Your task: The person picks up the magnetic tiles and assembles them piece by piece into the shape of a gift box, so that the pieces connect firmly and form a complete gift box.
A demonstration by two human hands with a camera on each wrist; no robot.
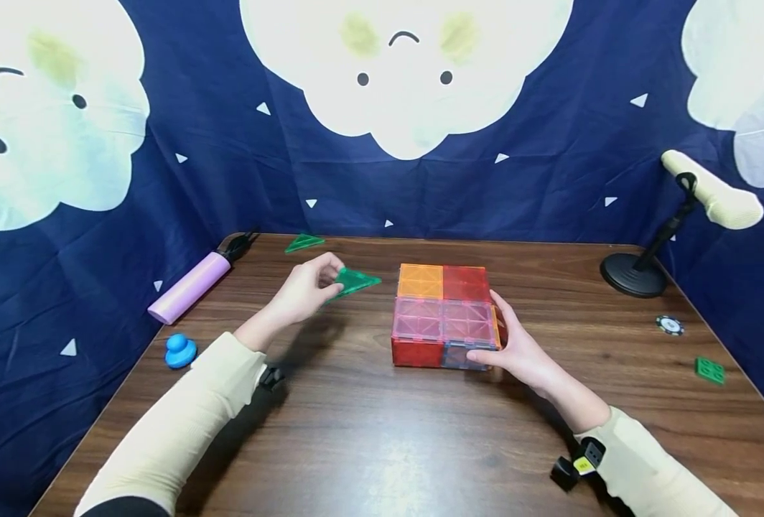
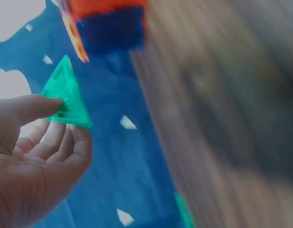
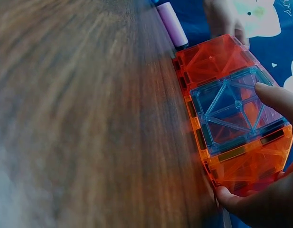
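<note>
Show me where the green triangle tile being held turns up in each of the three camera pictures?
Head: the green triangle tile is left of centre, pinched by the left hand.
Left wrist: upper left, at the fingertips.
Right wrist: not in it.
Shared landmark: the tile box, seen at the left wrist view's top edge and filling the right wrist view's right side.

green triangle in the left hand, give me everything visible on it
The green triangle tile is flat, translucent plastic with a raised inner frame. The left hand pinches one corner between thumb and fingers, holding it above the wooden table, nearly level, its tip pointing toward the tile box without touching it.
</note>
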